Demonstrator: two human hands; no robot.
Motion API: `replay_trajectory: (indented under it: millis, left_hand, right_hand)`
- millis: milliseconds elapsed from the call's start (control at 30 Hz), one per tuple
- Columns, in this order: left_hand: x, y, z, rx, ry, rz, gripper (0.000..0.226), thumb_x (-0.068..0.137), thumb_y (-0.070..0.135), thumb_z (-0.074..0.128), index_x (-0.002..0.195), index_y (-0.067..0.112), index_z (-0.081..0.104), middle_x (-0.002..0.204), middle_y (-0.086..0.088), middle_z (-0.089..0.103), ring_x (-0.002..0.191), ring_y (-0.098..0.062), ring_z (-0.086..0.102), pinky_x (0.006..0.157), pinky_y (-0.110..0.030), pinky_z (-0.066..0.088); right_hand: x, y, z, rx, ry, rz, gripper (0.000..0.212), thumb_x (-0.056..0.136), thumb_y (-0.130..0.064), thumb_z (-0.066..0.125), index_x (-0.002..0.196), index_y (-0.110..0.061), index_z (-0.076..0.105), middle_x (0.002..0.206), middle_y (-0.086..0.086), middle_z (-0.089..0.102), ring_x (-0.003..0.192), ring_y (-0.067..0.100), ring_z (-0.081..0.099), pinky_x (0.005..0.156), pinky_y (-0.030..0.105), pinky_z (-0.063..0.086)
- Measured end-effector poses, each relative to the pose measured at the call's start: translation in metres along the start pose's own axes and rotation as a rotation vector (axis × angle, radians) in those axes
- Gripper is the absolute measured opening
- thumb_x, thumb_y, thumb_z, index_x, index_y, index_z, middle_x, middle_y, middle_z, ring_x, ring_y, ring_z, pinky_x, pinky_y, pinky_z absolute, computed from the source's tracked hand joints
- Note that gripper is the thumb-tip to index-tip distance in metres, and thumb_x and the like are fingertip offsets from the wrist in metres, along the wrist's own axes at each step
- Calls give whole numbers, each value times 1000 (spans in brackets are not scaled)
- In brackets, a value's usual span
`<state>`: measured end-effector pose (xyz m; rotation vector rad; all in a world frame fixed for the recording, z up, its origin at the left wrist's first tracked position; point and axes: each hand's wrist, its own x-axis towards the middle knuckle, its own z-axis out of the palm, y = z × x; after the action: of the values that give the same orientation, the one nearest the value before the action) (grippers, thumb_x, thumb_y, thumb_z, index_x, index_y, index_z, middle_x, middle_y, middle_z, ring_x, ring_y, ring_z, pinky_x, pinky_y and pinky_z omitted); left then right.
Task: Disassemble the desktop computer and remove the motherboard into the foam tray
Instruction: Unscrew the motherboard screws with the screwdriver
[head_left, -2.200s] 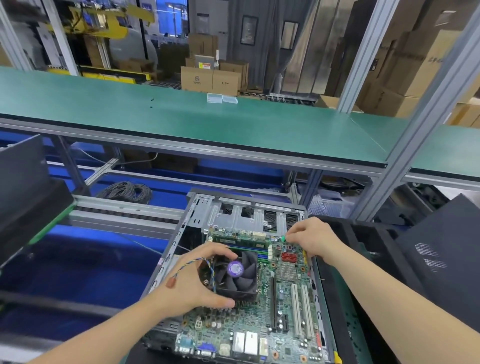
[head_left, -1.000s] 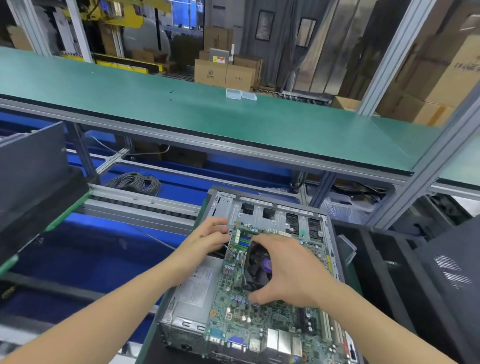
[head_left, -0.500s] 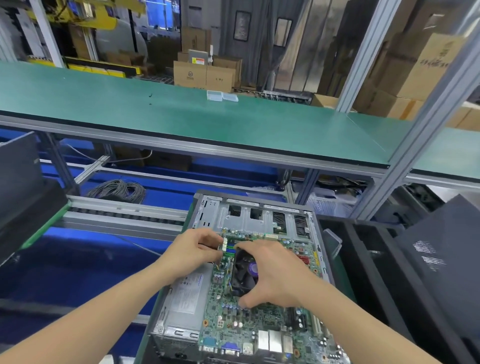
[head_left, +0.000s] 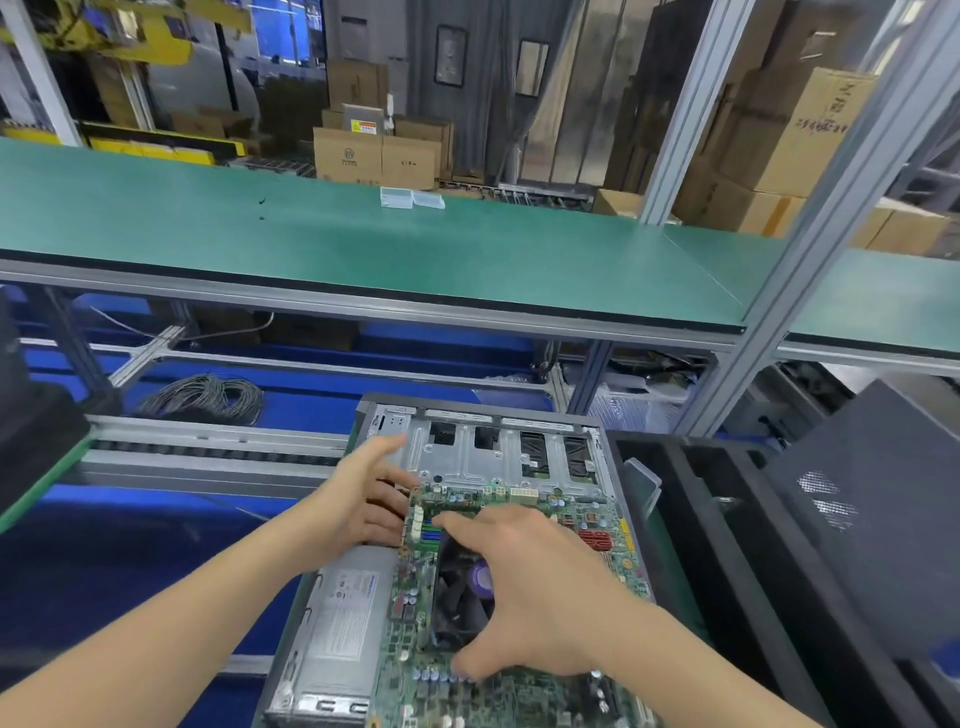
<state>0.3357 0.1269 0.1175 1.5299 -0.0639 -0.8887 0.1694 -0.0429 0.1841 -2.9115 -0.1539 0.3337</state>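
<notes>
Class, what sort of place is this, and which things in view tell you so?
Probably a factory or electronics workshop: a long green-topped workbench, stacked cardboard boxes behind it, a roller conveyor, and an opened computer case with its motherboard exposed.

Two hands, one motherboard, one case, one power supply, one fan, two clear boxes.
</notes>
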Motion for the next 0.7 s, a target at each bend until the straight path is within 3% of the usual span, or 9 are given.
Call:
replay_trajectory:
  millis: [100, 167, 300, 400, 500, 567, 600, 667, 700]
  left_hand:
    - [13, 11, 7, 358, 63, 238, 35, 103, 39, 53, 102, 15, 78, 103, -3, 77, 92, -26, 74, 90, -45, 60]
    - [23, 21, 24, 504, -95, 371, 33, 109, 30, 44, 109, 25, 77, 111, 8, 76, 107, -19, 70, 100, -41, 53]
    - [44, 31, 56, 632, -472, 235, 52, 112, 41, 25, 123, 29, 75, 127, 17, 70, 121, -3, 62, 108, -32, 39]
    - [54, 37, 67, 774, -435, 243, 53, 112, 43, 28, 117, 26, 78, 113, 16, 75, 105, 1, 66, 94, -30, 42]
    - [58, 42, 65, 1168, -391, 441, 33, 106, 38, 52, 99, 20, 79, 80, 21, 68, 75, 6, 61, 79, -24, 47]
    - [56, 41, 60, 1294, -312, 476, 49, 105, 52, 48, 85, 13, 72, 64, 14, 54, 59, 2, 49, 67, -28, 40]
    - [55, 39, 57, 1290, -258, 416, 57, 104, 60, 40, 93, 15, 73, 75, 11, 59, 69, 3, 52, 74, -30, 41]
    - [49, 41, 52, 1368, -189, 239, 70, 103, 69, 25, 120, 19, 71, 123, -2, 68, 112, -12, 59, 99, -35, 40]
    - [48, 43, 48, 1410, -186, 173, 72, 102, 70, 23, 117, 18, 71, 132, -5, 67, 115, -18, 60, 101, -35, 39]
  right_hand:
    - [-6, 4, -4, 27, -33, 6, 120, 63, -62, 82, 162, -36, 19, 110, -7, 48, 109, 22, 48, 86, 47, 55]
    - [-7, 7, -6, 35, -58, 17, 120, 65, -61, 84, 162, -36, 18, 115, -6, 49, 114, 24, 47, 90, 48, 54]
    - [-12, 12, -4, 31, -71, 39, 113, 65, -60, 84, 158, -38, 24, 116, -4, 49, 114, 27, 49, 90, 51, 53]
    - [-18, 18, -2, 33, -69, 54, 112, 64, -60, 83, 158, -37, 25, 113, -5, 48, 110, 26, 50, 89, 50, 54]
    - [-23, 24, -3, 54, -52, 64, 116, 64, -60, 84, 159, -36, 23, 120, -4, 51, 116, 26, 48, 92, 50, 54]
    - [-25, 26, -3, 56, -35, 65, 118, 64, -60, 84, 160, -35, 22, 122, -5, 51, 119, 24, 47, 92, 49, 54]
    - [-26, 27, -3, 52, -30, 61, 118, 64, -60, 84, 161, -34, 21, 121, -5, 50, 119, 24, 47, 91, 48, 54]
    - [-25, 27, -4, 47, -24, 50, 119, 65, -60, 84, 162, -33, 21, 116, -7, 49, 115, 22, 46, 89, 47, 54]
    - [-24, 26, -4, 46, -19, 45, 119, 64, -60, 85, 162, -32, 22, 113, -7, 48, 112, 21, 46, 87, 46, 54]
